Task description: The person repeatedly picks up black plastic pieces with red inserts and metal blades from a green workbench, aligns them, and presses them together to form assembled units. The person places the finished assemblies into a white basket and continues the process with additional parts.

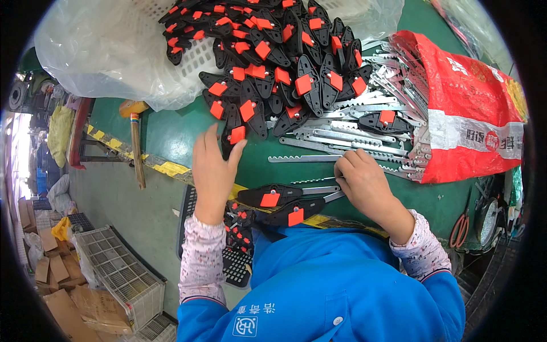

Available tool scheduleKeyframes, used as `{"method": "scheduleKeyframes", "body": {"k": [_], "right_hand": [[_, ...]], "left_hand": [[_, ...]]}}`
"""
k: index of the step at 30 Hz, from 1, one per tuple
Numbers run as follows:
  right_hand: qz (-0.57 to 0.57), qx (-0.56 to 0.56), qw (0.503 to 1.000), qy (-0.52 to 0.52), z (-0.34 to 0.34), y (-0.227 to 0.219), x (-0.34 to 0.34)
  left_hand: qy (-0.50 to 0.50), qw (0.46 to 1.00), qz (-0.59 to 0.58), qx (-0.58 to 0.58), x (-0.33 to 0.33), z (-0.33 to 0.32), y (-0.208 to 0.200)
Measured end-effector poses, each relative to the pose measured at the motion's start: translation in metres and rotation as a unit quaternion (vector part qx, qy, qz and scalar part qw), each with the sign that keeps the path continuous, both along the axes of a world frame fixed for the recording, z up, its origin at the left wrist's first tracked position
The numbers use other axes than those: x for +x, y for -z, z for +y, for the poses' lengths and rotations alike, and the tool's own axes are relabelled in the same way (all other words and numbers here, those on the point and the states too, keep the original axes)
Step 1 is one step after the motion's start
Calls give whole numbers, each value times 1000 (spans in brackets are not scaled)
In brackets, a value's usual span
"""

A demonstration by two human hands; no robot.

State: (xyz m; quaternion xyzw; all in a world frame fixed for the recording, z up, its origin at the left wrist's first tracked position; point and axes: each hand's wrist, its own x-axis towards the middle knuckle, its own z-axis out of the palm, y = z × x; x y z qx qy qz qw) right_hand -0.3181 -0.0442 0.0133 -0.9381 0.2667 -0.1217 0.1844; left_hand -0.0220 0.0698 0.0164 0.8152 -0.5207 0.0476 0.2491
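Note:
My left hand (214, 171) reaches to the near left edge of a heap of black clamp-like parts (262, 48) with red tabs. Its thumb and fingers are spread around one black part (235, 134), and I see no firm grip. On the right, my right hand (363, 181) has its fingers curled together at the end of a notched metal strip (307, 181); the fingertips are partly hidden. Just beyond lies a longer notched strip (296, 159). Between my hands and my body, two black parts with red tabs (270, 199) (295, 216) lie at the table edge, each with a metal strip sticking out.
Loose metal strips (353, 132) spread from a red woven sack (464, 114) at the right. A clear plastic bag (114, 57) lies at the far left. A hammer (135, 142) rests on the left edge. Red-handled scissors (459, 229) lie at the right. Below stands a black crate (235, 267).

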Motion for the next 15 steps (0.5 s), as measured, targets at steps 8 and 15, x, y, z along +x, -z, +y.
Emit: {"method": "scheduleKeyframes", "body": {"k": [8,15], "right_hand": [[-72,41,996,30,-1,3,-8],[-137,111,981,80,2,2,-7]], "left_hand": [[-85,937,337,42,-4,-14,-22],[82,989,24,118,16,22,-23]]}}
